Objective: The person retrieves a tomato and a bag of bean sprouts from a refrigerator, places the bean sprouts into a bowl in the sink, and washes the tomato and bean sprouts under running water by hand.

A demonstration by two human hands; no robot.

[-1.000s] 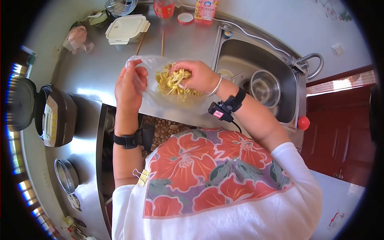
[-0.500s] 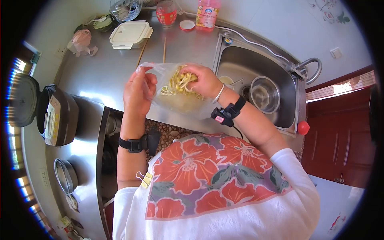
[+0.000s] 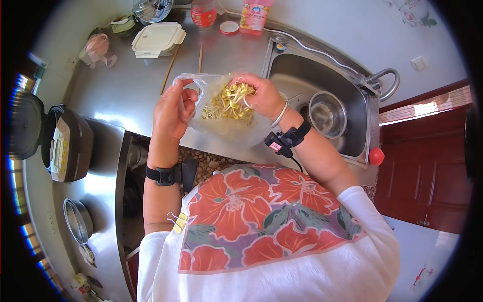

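Sprouts (image 3: pixel 236 96) grasped by our right hand (image 3: pixel 265 98), some fingertips hidden, clear bag (image 3: pixel 213 83) pinched in our left hand (image 3: pixel 172 109), nine o'clock.

I have the bag (image 3: pixel 236 135) between my left hand (image 3: pixel 172 111) and my right hand (image 3: pixel 264 98), with sprouts (image 3: pixel 232 108) in it. Past my left hand, a box (image 3: pixel 158 39) sits on the counter (image 3: pixel 115 80), and one stick (image 3: pixel 169 69) lies between that hand and the box. Straight past my right hand stands a bottle (image 3: pixel 254 17). Right of that hand is the sink (image 3: pixel 294 73), with a bowl (image 3: pixel 327 116) in it. A cooker (image 3: pixel 73 146) is left of my left hand.
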